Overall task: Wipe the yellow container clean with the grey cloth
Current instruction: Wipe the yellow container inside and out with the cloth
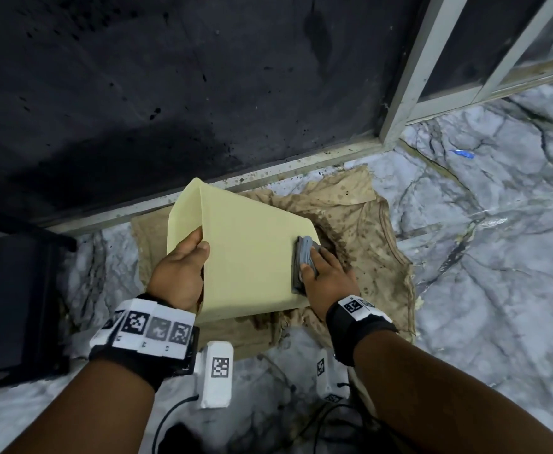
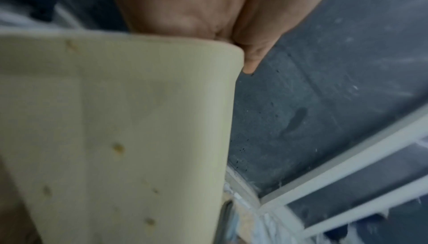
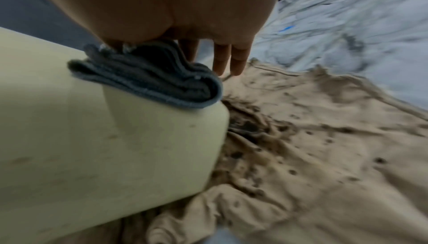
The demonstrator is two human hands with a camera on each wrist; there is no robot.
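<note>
The pale yellow container (image 1: 248, 257) is tipped on its side over a stained beige garment, one flat outer wall facing up. My left hand (image 1: 199, 253) grips its rim, thumb on the outside and fingers hidden inside. In the left wrist view the container wall (image 2: 115, 119) shows several brown spots below my left hand (image 2: 185, 9). My right hand (image 1: 324, 270) presses the folded grey cloth (image 1: 304, 257) flat on the wall near its base edge. The right wrist view shows the cloth (image 3: 150, 79) on the container (image 3: 81, 147), with straight fingers (image 3: 231, 59) reaching past it.
A stained beige garment (image 1: 350, 217) is spread on the marble floor (image 1: 481, 273) under the container. A dark spattered wall (image 1: 170, 93) rises just behind, with a metal-framed glass panel (image 1: 432, 60) to the right. A black object (image 1: 6, 306) stands at the left. Cables run by my forearms.
</note>
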